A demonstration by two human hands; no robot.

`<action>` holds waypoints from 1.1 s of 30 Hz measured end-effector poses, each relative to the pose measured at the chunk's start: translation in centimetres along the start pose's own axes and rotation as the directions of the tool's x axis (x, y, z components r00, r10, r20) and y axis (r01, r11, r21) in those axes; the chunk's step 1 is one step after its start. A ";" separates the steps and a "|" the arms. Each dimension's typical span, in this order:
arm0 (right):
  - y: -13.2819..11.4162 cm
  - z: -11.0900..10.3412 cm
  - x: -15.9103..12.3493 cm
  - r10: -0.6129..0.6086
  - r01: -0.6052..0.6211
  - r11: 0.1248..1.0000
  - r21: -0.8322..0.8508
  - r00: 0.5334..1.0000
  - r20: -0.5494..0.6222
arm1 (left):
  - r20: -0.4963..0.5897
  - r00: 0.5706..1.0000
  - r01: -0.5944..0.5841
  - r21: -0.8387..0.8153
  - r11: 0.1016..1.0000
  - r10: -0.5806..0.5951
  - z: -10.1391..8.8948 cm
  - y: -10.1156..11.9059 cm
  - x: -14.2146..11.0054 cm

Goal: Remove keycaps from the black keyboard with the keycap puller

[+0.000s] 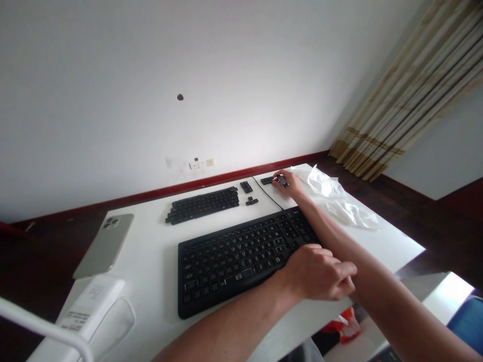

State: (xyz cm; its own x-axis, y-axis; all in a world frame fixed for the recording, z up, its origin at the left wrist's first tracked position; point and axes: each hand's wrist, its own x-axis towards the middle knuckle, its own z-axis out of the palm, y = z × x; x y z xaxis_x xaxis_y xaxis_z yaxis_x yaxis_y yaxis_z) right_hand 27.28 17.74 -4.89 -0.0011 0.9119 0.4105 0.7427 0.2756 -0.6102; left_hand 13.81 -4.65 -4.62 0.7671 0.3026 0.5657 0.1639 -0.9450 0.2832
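A black keyboard base (pixel 241 259) with its keycaps off lies on the white table (pixel 151 251). Over its right front corner is my left hand (pixel 320 274), curled into a fist; whatever it may hold is hidden. My right hand (pixel 290 184) reaches past the keyboard to the far side of the table. Its thumb and fingers are closed around a small group of black keycaps (pixel 282 180). Just left of those fingers sit more loose keycaps (pixel 267 180). Farther left, a block of keycaps (pixel 204 204) is laid out in rows, with small clusters (pixel 246 187) beside it.
Crumpled white plastic bags (pixel 326 183) lie on the table's right side. At the left are a phone (pixel 105 246), a white box-shaped device (pixel 90 306) and a white cable (pixel 45 327). The keyboard's cord (pixel 267 193) runs toward the back edge. A wall stands behind.
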 end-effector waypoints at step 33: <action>-1.7 -10.5 -16.2 0.336 -0.201 0.794 0.574 0.932 -0.138 | 0.171 0.985 -0.027 0.083 0.996 0.012 -1.6 0.4 0.4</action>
State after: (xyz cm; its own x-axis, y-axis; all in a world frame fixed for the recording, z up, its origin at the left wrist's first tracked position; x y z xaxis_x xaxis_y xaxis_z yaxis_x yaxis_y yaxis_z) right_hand 33.08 -0.72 -3.35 0.3411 0.9001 0.2710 0.2050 0.2102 -0.9559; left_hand 13.16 -4.70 -3.01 0.8638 0.2652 0.4284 0.1940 -0.9598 0.2029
